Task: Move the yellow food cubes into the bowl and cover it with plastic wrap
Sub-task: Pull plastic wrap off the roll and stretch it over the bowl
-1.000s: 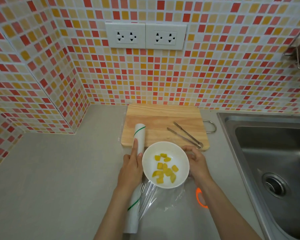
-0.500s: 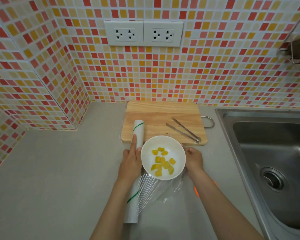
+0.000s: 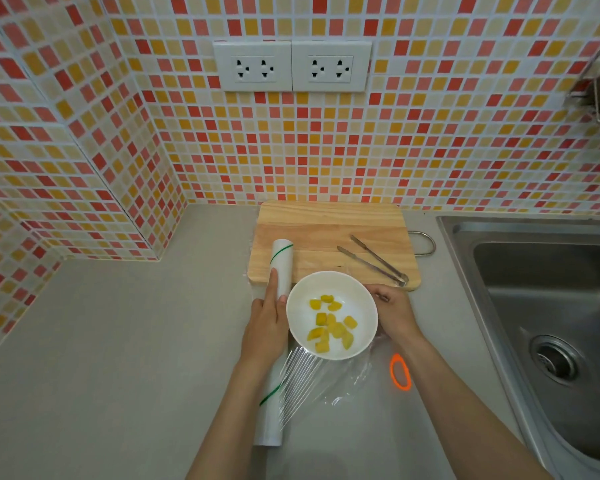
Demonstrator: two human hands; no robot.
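Left hand (image 3: 265, 327) lay flat on the wrap roll (image 3: 274, 344); right hand (image 3: 392, 311) pinched film beside the bowl (image 3: 331, 315); tongs (image 3: 378, 263) rested on the cutting board (image 3: 326, 237) behind.

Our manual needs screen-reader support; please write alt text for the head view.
A white bowl of yellow food cubes sits on pulled-out plastic wrap; the left hand rests on the roll, the right hand touches the bowl's rim.
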